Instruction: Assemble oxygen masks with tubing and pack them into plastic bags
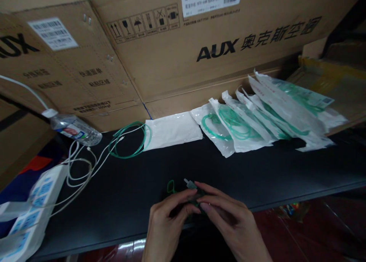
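My left hand [169, 218] and my right hand [232, 216] meet over the front edge of the black table, fingertips pinched around a small translucent plastic connector [191, 184]. Its narrow tip points away from me, up and to the left. Some dark green material shows between the fingers, but its shape is mostly hidden. Just beyond my left fingers, a small green loop [170, 186] stands out over the tabletop; whether it joins the connector I cannot tell. Farther back lies a coil of green tubing [126, 155], touching a flat white packet [173, 131].
Clear-and-white pouches [243, 136] with green tubing inside lean in a row at the back right. Behind them rises a large cardboard box [160, 64]. On the left are a tilted plastic bottle [76, 128], white cables [71, 178] and a power strip [37, 212].
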The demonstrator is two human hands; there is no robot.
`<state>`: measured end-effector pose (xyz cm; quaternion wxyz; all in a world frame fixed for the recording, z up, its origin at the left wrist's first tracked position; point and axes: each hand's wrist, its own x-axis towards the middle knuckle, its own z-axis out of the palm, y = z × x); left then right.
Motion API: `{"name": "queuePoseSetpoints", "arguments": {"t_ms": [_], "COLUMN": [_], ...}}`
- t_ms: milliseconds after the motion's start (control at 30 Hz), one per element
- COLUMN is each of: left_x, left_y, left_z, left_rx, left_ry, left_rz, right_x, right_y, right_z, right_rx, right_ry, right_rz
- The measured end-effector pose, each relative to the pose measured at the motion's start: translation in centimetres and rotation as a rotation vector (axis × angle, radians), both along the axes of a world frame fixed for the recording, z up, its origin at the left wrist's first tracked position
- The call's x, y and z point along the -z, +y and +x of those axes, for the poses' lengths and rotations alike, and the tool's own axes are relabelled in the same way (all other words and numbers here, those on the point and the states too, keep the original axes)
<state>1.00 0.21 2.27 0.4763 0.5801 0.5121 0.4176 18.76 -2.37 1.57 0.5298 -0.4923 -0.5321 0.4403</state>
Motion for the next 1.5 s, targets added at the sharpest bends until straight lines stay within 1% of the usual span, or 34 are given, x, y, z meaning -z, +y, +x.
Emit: {"name": "queuePoseSetpoints", "arguments": {"t_ms": [67, 133, 233, 333, 433, 533, 667, 800, 967, 1100, 1333, 1400, 1500], "left_x": [0.0, -0.1, -0.6, -0.9, -1.0, -1.1, -1.5, -1.6, -1.4, -1.6, -1.6, -1.5, -1.5], "left_y": [-0.1, -0.2, -0.2, 0.0, 0.1, 0.1, 0.0, 0.0, 0.2, 0.4, 0.7, 0.7, 0.7], "left_z": [-0.2, -0.1, 0.4, 0.8, 0.8, 1.0, 1.7, 2.0, 1.6, 1.3, 0.3, 0.0, -0.1], "left_rx": [0.041, 0.079, 0.119, 0.166, 0.220, 0.243, 0.193, 0.142, 0.082, 0.059, 0.090, 0.082, 0.041], "left_ry": [0.035, 0.106, 0.210, 0.263, 0.316, 0.387, 0.529, 0.658, 0.683, 0.703, 0.706, 0.695, 0.733], "left_rz": [-0.013, -0.024, -0.076, -0.101, -0.053, 0.038, 0.192, 0.268, 0.369, 0.372, 0.257, 0.255, 0.300], "right_x": [0.2, 0.5, 0.8, 0.9, 0.7, 0.6, 0.9, 1.2, 1.9, 2.2, 1.4, 1.3, 1.3], "right_y": [0.1, 0.1, 0.1, 0.0, -0.3, -0.5, -0.7, -0.9, -1.1, -1.1, -1.0, -1.0, -1.0], "right_z": [0.0, -0.1, -0.1, -0.1, 0.0, 0.0, -0.2, -0.5, -1.1, -1.4, -0.3, 0.1, 0.3], "right_rx": [-0.024, -0.041, -0.022, -0.006, -0.025, -0.027, -0.037, -0.043, -0.026, 0.025, 0.139, 0.164, 0.181], "right_ry": [0.088, 0.104, 0.037, -0.002, 0.028, 0.093, 0.116, 0.041, -0.010, -0.010, -0.035, -0.049, -0.076], "right_rz": [-0.094, -0.139, -0.117, -0.106, -0.149, -0.199, -0.191, -0.175, -0.157, -0.134, -0.164, -0.159, -0.143]}}
